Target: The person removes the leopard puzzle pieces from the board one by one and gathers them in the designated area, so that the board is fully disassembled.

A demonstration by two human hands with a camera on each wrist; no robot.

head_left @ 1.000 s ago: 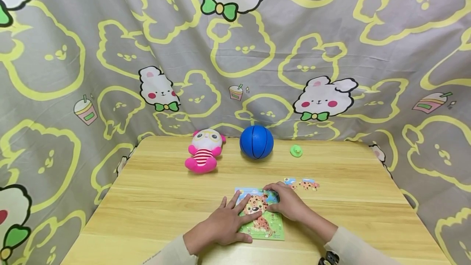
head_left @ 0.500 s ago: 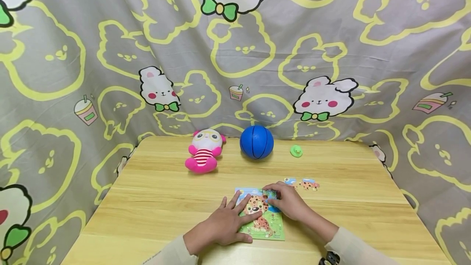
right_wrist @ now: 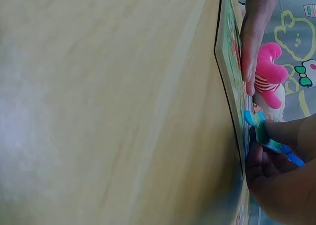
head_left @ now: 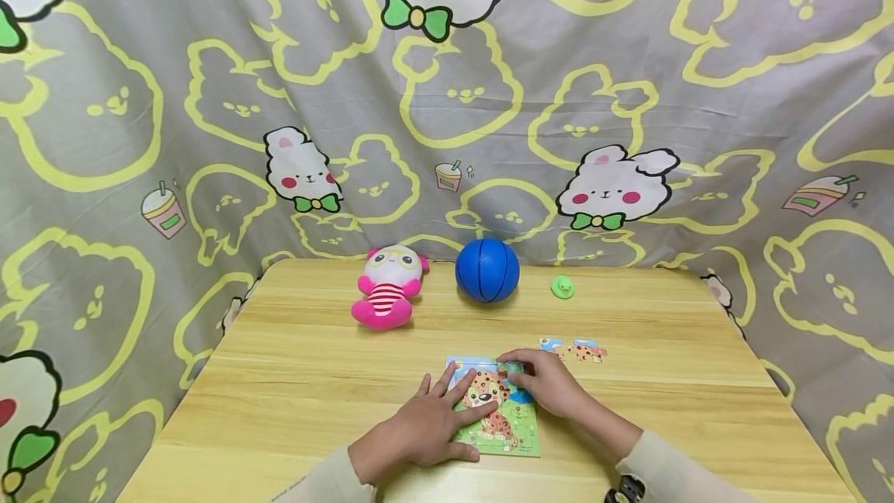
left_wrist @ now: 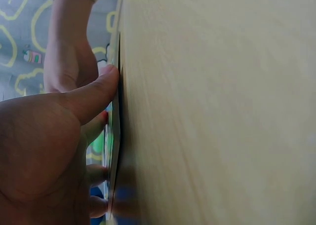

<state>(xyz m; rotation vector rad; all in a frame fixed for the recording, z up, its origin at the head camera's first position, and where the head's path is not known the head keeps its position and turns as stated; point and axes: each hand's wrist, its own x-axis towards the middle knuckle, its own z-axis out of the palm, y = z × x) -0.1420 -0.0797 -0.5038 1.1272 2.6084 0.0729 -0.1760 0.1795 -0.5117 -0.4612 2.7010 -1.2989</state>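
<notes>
The right hand (head_left: pixel 539 383) pinches a piece (right_wrist: pixel 259 132), tilted at the puzzle (head_left: pixel 504 425) under the left hand's (head_left: pixel 429 421) spread fingers. Probably light, stiff and thin, it is best held by its edges.

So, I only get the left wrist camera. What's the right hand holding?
Observer: The right hand pinches a puzzle piece.
Operator: Cool! Are there any others waiting?
Observer: Yes, some loose pieces lie on the table, farther out than that hand.
Operator: And what's the picture I can't see?
Observer: A spotted animal is printed on the board.
</notes>
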